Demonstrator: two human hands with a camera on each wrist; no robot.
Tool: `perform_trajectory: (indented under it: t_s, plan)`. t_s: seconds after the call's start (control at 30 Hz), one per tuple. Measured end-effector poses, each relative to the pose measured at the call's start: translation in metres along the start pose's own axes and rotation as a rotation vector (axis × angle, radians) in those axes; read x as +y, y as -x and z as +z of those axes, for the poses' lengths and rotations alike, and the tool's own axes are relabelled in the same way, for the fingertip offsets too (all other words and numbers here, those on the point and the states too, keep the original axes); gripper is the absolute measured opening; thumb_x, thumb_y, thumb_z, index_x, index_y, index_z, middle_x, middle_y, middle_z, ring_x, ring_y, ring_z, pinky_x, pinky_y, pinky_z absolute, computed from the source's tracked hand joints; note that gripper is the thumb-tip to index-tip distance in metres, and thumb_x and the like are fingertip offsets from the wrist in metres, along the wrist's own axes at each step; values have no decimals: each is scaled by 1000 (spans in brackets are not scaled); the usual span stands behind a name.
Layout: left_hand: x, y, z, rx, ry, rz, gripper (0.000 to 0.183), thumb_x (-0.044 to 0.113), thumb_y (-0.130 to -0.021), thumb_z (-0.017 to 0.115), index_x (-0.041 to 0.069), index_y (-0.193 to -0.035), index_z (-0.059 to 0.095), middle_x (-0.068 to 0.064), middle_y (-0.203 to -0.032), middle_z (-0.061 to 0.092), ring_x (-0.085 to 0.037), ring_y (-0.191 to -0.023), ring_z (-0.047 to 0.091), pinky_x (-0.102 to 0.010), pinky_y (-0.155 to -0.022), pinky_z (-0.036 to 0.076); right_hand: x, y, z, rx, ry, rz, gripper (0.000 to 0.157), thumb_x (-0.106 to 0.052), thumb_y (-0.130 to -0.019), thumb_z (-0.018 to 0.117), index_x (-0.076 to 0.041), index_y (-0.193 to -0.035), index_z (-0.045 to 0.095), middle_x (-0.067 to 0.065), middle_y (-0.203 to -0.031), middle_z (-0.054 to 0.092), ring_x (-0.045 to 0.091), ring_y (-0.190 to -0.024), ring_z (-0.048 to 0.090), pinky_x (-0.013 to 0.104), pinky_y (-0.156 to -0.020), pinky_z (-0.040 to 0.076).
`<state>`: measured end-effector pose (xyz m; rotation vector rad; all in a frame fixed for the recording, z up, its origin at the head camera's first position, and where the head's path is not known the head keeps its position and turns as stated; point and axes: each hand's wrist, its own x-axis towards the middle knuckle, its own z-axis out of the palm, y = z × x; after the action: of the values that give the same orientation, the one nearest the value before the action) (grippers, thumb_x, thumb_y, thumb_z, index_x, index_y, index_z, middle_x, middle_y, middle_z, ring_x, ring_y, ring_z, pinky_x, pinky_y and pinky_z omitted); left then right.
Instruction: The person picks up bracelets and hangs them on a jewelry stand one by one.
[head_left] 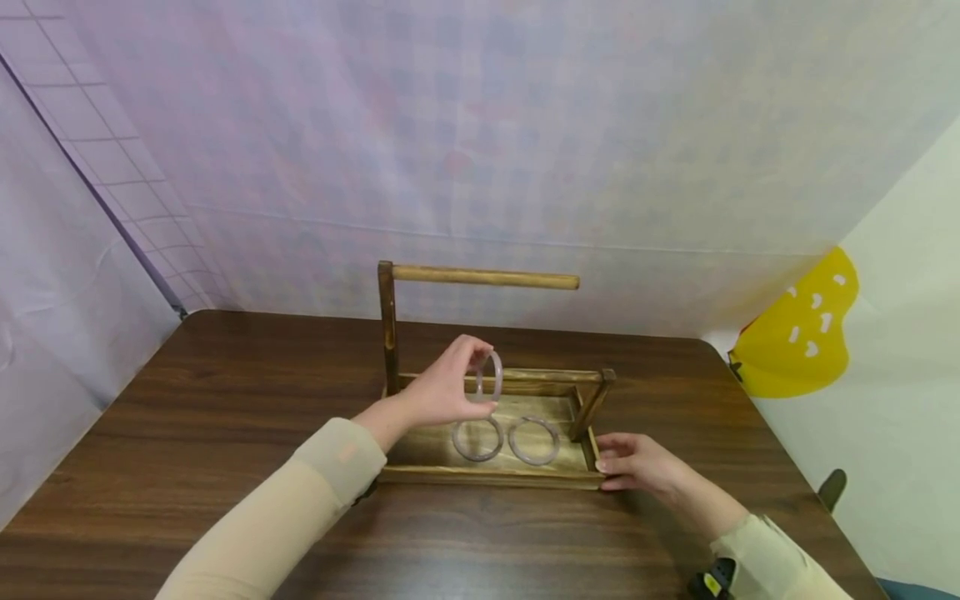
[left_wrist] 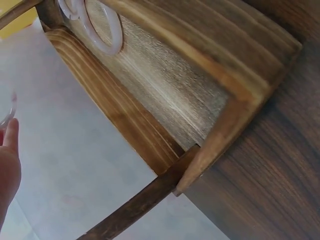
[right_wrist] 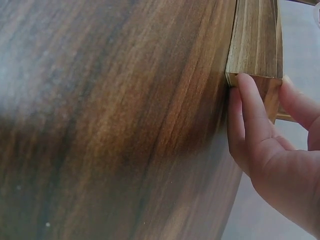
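In the head view my left hand (head_left: 442, 387) pinches a pale lilac bangle (head_left: 497, 377) between thumb and fingers, upright above a wooden tray (head_left: 487, 478). Two similar bangles, a left one (head_left: 477, 459) and a right one (head_left: 534, 463), lie side by side on the tray's floor. The left wrist view catches only part of that hand (left_wrist: 7, 165) and of the held bangle (left_wrist: 12, 111) at its edge. My right hand (head_left: 637, 462) holds the tray's right end near the front corner. Its thumb is at the top edge and its fingers lie along the outside (right_wrist: 270, 140).
A tall left post (head_left: 387, 329) carries a round wooden rod (head_left: 487, 277) above the tray. A shorter post (head_left: 592, 406) leans at the right end, apart from the rod's tip. The brown table (head_left: 225, 467) meets a pale curtain (head_left: 487, 150) behind. A yellow shape (head_left: 802, 333) hangs right.
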<state>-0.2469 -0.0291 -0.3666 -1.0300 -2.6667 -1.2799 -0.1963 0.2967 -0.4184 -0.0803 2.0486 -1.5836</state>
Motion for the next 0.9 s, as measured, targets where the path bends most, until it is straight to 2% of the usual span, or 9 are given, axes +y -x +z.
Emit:
perform_trajectory:
  t_s: [0.3, 0.57, 0.9]
  plan:
    - [5, -3, 1, -21, 8, -17, 65, 19, -77, 74, 6, -130, 38, -11, -125, 42, -23, -114, 48, -36, -102, 44, 0, -1, 0, 1, 8, 5, 63, -3, -89, 59, 23, -134, 23, 18, -110, 58, 13, -89, 63, 34, -79, 57]
    - [9, -6, 1, -21, 1, 1, 70, 20, -77, 74, 4, -134, 36, -11, -127, 41, -23, -112, 47, -39, -101, 44, 0, -1, 1, -6, 12, -4, 64, -3, -89, 60, 23, -134, 23, 18, -110, 59, 14, -89, 63, 35, -79, 57]
    - [12, -11, 4, -23, -9, 11, 69, 19, -76, 74, 5, -133, 36, -10, -125, 41, -22, -112, 47, -36, -100, 45, 1, -1, -1, -10, 4, -8, 65, -4, -89, 60, 23, -134, 23, 16, -109, 60, 13, -89, 63, 34, -79, 57]
